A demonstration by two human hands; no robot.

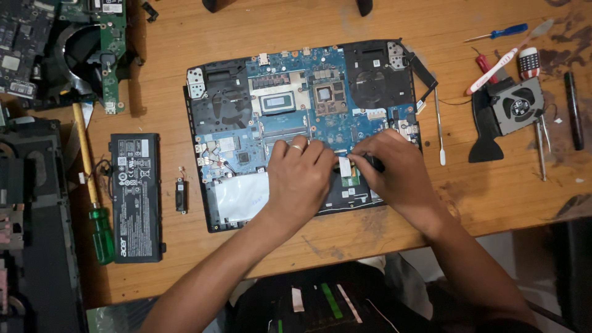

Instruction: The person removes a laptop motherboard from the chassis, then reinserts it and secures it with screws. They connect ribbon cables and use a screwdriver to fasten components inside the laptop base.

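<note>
We see a worn wooden table (185, 61) filling most of the frame. Its right part has dark stains. Light is soft and even.

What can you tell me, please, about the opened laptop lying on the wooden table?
The opened laptop lies flat on the wooden table, bottom cover off, in a black chassis. A blue circuit board shows, with a black fan at each upper corner, silver hinges and a white sheet at the lower left. The left hand and right hand both rest on its lower middle, the right gripping a dark tool.
</note>
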